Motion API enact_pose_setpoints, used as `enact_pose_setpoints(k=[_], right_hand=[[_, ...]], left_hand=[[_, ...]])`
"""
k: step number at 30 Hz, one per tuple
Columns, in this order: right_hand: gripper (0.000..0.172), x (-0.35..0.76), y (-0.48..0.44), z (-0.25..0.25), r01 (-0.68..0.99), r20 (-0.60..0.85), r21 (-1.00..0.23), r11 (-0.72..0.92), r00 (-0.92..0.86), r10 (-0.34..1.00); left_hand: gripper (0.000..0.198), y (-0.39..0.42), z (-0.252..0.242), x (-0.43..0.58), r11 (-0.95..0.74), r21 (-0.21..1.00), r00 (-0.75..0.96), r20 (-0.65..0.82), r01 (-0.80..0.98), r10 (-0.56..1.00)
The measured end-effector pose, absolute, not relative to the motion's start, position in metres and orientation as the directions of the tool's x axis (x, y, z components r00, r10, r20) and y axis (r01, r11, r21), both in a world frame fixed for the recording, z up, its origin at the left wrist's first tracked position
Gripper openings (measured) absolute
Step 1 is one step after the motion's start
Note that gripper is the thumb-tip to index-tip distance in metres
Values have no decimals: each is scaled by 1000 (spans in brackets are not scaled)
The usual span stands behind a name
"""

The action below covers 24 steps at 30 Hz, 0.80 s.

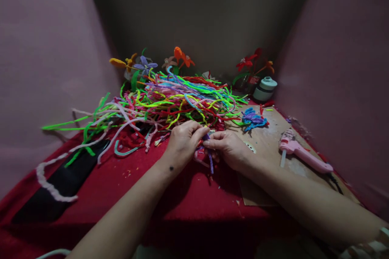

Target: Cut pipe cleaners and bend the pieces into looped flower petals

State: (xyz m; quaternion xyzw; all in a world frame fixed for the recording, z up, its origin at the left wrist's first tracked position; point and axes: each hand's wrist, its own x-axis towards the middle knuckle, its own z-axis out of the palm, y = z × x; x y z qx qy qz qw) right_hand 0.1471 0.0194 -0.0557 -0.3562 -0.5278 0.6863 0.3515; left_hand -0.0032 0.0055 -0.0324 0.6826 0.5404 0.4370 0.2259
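Observation:
A purple pipe cleaner hangs down between my two hands, over the red cloth at the middle of the table. My left hand pinches its upper part between thumb and fingers. From the other side, my right hand closes its fingertips on the same pipe cleaner, close to the left thumb. A pale pink pipe cleaner shows just below the hands; whether a hand holds it I cannot tell. Just behind the hands lies a large heap of colourful pipe cleaners.
A pink glue gun rests on the brown board at right. A blue and purple pipe-cleaner bundle lies behind it. Pipe-cleaner flowers and a pale-lidded bottle stand at the back. A black flat object lies left.

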Motion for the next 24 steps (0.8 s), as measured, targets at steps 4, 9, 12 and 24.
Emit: enact_pose_setpoints(k=[4,9,12,24], right_hand=[[26,148,23,-55,-156,-84,-976,-153,-380,921],[30,147,25,-54,-150,-80,-981,-123,-268,960],[29,146,25,-53,-177,-74,-977,-116,-223,972],[28,147,29,-49,-490,-77,-848,-202,-264,962]], left_hand=[[23,6,-32,-15,-300,763,231,201,573,952],[28,-3,-33,-8,-418,261,311,367,870,877],[25,-5,-39,-1,-401,35,341,458,916,820],[21,4,-24,-9,73,994,-53,-69,78,996]])
